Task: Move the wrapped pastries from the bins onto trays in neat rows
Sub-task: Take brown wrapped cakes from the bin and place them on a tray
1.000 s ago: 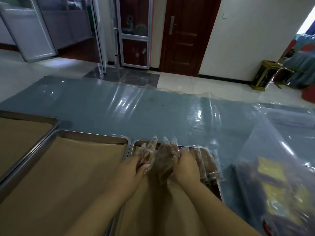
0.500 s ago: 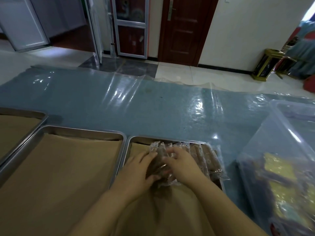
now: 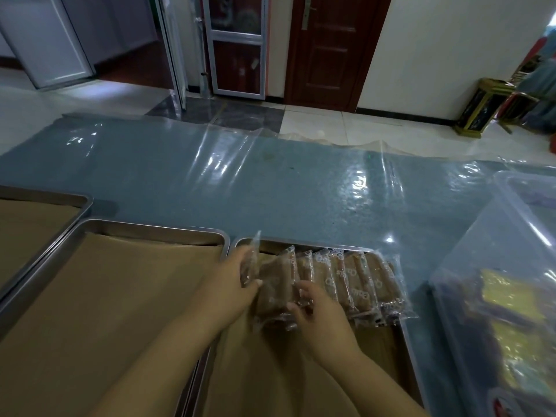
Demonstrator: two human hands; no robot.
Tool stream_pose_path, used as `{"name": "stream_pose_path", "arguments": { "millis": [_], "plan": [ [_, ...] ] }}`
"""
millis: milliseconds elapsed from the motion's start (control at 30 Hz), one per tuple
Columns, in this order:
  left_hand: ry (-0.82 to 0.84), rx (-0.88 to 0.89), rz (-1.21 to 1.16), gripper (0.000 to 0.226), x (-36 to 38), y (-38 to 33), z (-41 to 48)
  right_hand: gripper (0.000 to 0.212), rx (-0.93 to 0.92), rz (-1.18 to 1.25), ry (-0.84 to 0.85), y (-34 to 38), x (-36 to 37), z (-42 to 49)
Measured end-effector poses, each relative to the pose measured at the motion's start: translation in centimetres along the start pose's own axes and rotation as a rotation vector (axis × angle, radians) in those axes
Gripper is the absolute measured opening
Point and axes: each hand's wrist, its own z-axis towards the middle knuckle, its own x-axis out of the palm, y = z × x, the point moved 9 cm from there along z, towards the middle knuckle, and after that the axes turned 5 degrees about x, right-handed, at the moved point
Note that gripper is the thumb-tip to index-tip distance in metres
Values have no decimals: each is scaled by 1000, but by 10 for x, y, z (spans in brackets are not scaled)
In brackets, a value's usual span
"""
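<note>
Since half a second ago the hands have parted and the row of wrapped pastries (image 3: 355,284) shows more fully. Right tray (image 3: 403,332), paper-lined, holds that row along its far edge. Middle tray (image 3: 150,228) and left tray (image 3: 45,195) hold only brown paper. Clear bin (image 3: 469,266) at right holds blurred yellow and dark packets. Left hand (image 3: 231,284) pinches one upright wrapped pastry (image 3: 249,266) at the row's left end. Right hand (image 3: 316,308) has fingers curled on the next pastry (image 3: 273,293), pressing it onto the row. All sits on the blue desk (image 3: 270,191).
</note>
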Motion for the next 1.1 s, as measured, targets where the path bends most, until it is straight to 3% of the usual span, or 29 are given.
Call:
{"name": "stream_pose_path", "arguments": {
  "millis": [100, 267, 467, 600, 767, 967, 1100],
  "plan": [
    [109, 24, 62, 66, 26, -4, 0, 46, -101, -191, 35, 9, 11, 2],
    [276, 147, 318, 67, 56, 7, -8, 56, -66, -307, 103, -1, 20, 13],
    [129, 203, 467, 68, 51, 8, 5, 48, -54, -270, 43, 2, 16, 30],
    [118, 203, 497, 65, 53, 8, 7, 56, -44, -281, 69, 7, 11, 27],
    [117, 219, 479, 54, 44, 1, -14, 41, -101, -388, 59, 15, -25, 1],
    [73, 350, 510, 34, 26, -57, -52, 30, -145, -599, 73, 32, -83, -51],
    [31, 509, 583, 29, 20, -122, -80, 30, -166, -700, -7, 49, -129, -94]
  ]
}}
